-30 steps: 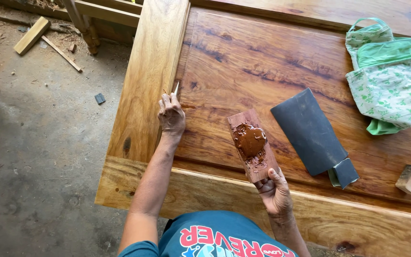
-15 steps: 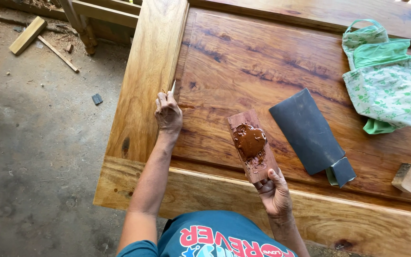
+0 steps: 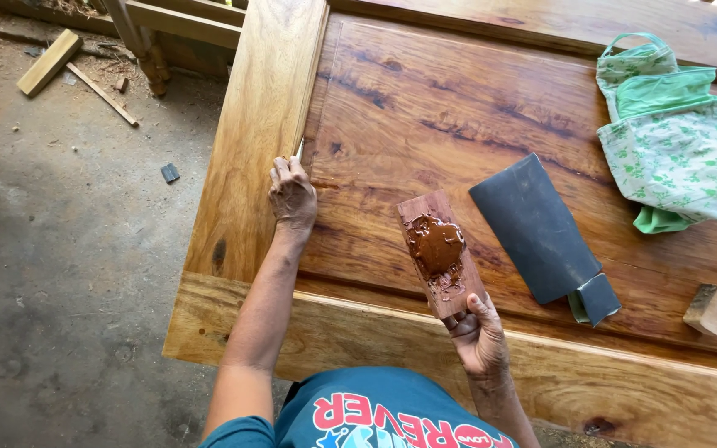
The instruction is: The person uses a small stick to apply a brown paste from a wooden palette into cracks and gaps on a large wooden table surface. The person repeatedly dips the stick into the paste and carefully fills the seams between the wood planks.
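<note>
I am watching the right hand [image 3: 479,336] gripping a small board [image 3: 441,253] by its near end, fingers clenched around it. The board is carrying a brown blob of filler [image 3: 435,246] on its top face. Its long axis is running from about 5 o'clock at the hand to 11 o'clock at the free end, and it is hovering over or resting on the surface [image 3: 425,108]; I cannot tell which.

The left hand [image 3: 292,195] is pressing at the groove where the light plank [image 3: 259,124] is meeting the darker panel. A pale sliver of a tool is showing above its fingers, so they are curling around something, but the hand is hiding most of it and I cannot make out what it is.

At 3 o'clock from the board, just beside it, a dark sandpaper sheet [image 3: 533,228] is lying flat, pointing the same way. A green cloth [image 3: 674,141] is sitting at 2 o'clock, well apart, and a small wood block [image 3: 711,309] is lying near the right edge.

The panel is lying open between the two hands and towards 12 o'clock. The surface's left edge is dropping to the floor [image 3: 60,249], where scraps [image 3: 47,62] are lying. The frame is cutting off the surface at the right and the top.
</note>
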